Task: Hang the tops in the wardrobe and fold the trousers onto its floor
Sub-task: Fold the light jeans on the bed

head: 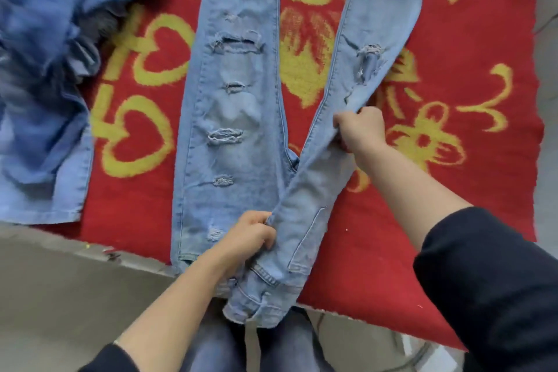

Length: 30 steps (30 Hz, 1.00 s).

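Two bare hands are at work, both closed on the same pair of ripped jeans (232,118). The left hand (250,235) is clenched around a bunched fold of denim near the waistband, just where the two legs meet. The right hand (360,127) sits farther out and up from it, fist shut on the outer edge of one leg, partway along its length, pulling that edge into a ridge. Both forearms are bare, with dark sleeves (489,281) pushed up toward the elbows.

The jeans are one pair, pale blue, spread lengthwise away from the person. The leg beyond the left hand lies flat and shows six frayed tears running down its front. The leg under the right hand angles off to the side, so the two legs form a narrow V, and carries one ragged tear beyond the fist. The waistband end hangs over the near edge of the surface, below the left hand.

Under everything lies one red blanket (453,205) with yellow flowers and hearts woven in. Off to the far side of the left hand is a heap of blue denim clothing (45,100), blurred; I cannot count the pieces in it. Below the hands, the person's own grey-blue trousers (211,350) show.
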Each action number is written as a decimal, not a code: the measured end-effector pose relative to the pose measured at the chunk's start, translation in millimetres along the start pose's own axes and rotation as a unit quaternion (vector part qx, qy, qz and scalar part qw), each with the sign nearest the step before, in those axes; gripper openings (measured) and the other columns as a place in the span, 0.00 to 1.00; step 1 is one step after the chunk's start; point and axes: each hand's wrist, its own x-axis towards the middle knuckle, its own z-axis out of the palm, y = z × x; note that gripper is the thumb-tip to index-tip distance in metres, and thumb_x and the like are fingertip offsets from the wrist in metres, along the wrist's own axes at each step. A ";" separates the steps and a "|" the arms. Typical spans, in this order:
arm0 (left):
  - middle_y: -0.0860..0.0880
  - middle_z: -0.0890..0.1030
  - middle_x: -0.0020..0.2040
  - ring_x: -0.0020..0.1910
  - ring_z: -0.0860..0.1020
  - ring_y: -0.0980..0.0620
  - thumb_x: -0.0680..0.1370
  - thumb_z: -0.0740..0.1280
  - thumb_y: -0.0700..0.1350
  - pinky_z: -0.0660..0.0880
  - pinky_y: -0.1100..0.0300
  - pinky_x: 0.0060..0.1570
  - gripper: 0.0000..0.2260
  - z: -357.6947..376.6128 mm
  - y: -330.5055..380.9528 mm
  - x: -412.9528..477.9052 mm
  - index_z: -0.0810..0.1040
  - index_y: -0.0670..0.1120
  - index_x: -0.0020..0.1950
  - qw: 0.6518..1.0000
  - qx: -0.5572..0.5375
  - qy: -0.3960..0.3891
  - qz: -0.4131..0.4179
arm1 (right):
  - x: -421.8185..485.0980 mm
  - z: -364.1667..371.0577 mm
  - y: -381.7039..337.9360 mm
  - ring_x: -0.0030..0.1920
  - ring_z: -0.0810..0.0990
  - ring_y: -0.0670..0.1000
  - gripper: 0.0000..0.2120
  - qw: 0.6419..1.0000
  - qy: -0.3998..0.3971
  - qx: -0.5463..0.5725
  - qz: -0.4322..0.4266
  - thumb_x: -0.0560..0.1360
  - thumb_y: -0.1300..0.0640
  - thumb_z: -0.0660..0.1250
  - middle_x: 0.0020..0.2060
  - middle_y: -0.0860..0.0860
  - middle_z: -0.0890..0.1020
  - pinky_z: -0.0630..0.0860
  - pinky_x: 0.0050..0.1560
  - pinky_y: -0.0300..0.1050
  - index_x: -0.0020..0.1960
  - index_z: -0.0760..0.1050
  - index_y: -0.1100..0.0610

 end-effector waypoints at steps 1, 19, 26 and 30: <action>0.43 0.70 0.32 0.31 0.66 0.50 0.53 0.57 0.36 0.61 0.61 0.29 0.18 -23.8 -3.8 -3.6 0.71 0.29 0.39 0.999 -0.030 0.027 -0.003 | -4.4 20.5 -14.7 0.38 0.76 0.58 0.09 1.000 -0.008 -0.018 -0.024 0.65 0.58 0.65 0.36 0.58 0.76 0.74 0.37 0.50 0.42 0.74 0.63; 0.54 0.63 0.26 0.29 0.61 0.53 0.72 0.73 0.44 0.57 0.58 0.34 0.21 -181.8 -85.1 -8.0 0.63 0.49 0.27 0.980 0.148 0.046 -0.124 | -51.3 179.9 3.7 0.57 0.77 0.56 0.29 0.894 -0.275 -0.331 -0.125 0.75 0.58 0.63 0.56 0.55 0.80 0.72 0.53 0.44 0.75 0.62 0.57; 0.51 0.81 0.38 0.40 0.79 0.51 0.71 0.72 0.48 0.74 0.58 0.44 0.06 -198.1 -18.1 35.8 0.80 0.47 0.44 0.971 0.193 0.134 -0.034 | -0.1 192.3 -38.5 0.34 0.71 0.53 0.02 0.982 -0.158 -0.101 -0.024 0.74 0.61 0.63 0.36 0.55 0.73 0.70 0.41 0.51 0.46 0.71 0.56; 0.50 0.82 0.44 0.46 0.80 0.48 0.72 0.70 0.55 0.76 0.54 0.47 0.11 -188.3 6.2 62.6 0.79 0.49 0.47 0.960 0.234 0.151 0.022 | 23.8 214.2 -53.2 0.29 0.69 0.52 0.06 0.993 -0.119 0.003 0.027 0.76 0.59 0.67 0.33 0.56 0.69 0.70 0.31 0.45 0.45 0.71 0.61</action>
